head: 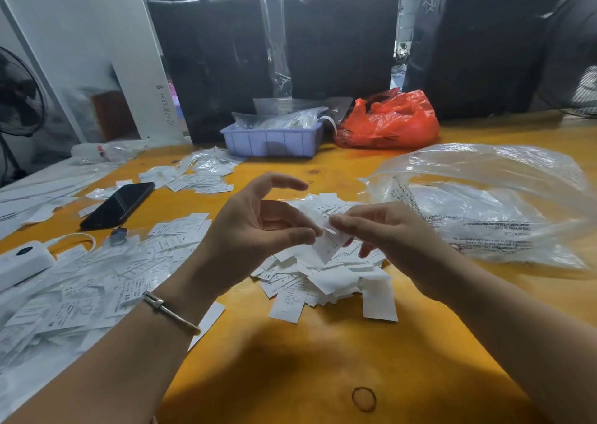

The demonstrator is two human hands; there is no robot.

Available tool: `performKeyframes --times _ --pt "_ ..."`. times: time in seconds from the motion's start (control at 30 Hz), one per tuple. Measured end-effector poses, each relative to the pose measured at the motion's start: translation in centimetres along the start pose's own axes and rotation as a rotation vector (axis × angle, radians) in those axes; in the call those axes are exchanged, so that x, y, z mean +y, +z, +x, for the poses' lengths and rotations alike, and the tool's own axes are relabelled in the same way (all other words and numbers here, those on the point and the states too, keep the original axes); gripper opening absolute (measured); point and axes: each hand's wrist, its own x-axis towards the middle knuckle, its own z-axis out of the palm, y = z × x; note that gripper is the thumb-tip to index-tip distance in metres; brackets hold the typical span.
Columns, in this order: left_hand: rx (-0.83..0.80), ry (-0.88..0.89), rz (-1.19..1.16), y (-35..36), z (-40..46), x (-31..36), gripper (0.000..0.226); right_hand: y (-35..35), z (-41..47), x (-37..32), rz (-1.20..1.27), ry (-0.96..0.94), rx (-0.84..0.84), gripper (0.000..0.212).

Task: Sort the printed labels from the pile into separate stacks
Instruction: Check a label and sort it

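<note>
Both hands pinch one white label (329, 242) between them: the left hand (258, 229) by thumb and fingertip, index finger raised, the right hand (384, 233) with curled fingers. They hover above the pile of labels (326, 281) on the yellow table (323, 359); sorted labels (97, 281) spread left.

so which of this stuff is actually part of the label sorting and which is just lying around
Part of the job:
label pinched by left hand and right hand
label pile
sorted labels

Lying about:
phone
red bag
blue tray
rubber band
</note>
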Motion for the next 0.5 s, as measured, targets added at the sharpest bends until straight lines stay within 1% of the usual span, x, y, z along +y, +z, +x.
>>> performKeyframes --times 0.03,0.07,0.13,0.2,0.23,0.3,0.37,0.43,0.47,0.5 --pt "-0.008 -0.001 0.007 0.04 -0.02 0.03 0.059 0.1 -0.16 -0.15 0.029 -0.021 -0.018 0.032" --pt "-0.016 -0.009 0.008 0.05 -0.03 0.02 0.058 0.08 -0.22 -0.23 0.052 -0.056 -0.004 0.033" --pt "-0.032 -0.041 0.02 0.01 -0.01 -0.02 0.055 -0.16 -0.16 -0.23 0.058 -0.133 0.067 0.026" --pt "-0.063 -0.098 0.059 0.01 0.03 -0.15 0.053 -0.35 -0.15 -0.23 -0.048 -0.212 0.133 0.014" --pt "-0.085 -0.133 0.08 0.02 0.04 -0.25 0.051 -0.32 -0.19 -0.29 -0.121 -0.252 0.141 0.01" --pt "-0.129 -0.174 0.103 0.06 0.04 -0.39 0.042 -0.12 -0.29 -0.39 -0.243 -0.317 0.125 0.008" --pt "-0.143 -0.153 0.083 0.12 0.1 -0.42 0.031 -0.02 -0.3 -0.51 -0.304 -0.339 0.099 0.008" --pt "-0.113 -0.131 0.041 0.19 0.12 -0.37 0.028 -0.22 -0.24 -0.7 -0.32 -0.349 0.115 0.007" --pt "-0.093 -0.121 0.028 0.2 0.12 -0.34 0.028 -0.38 -0.24 -0.79 -0.311 -0.362 0.159 0.005" --pt "-0.078 -0.11 0.025 0.2 0.1 -0.34 0.028 -0.53 -0.28 -0.89 -0.29 -0.373 0.232 0.009"
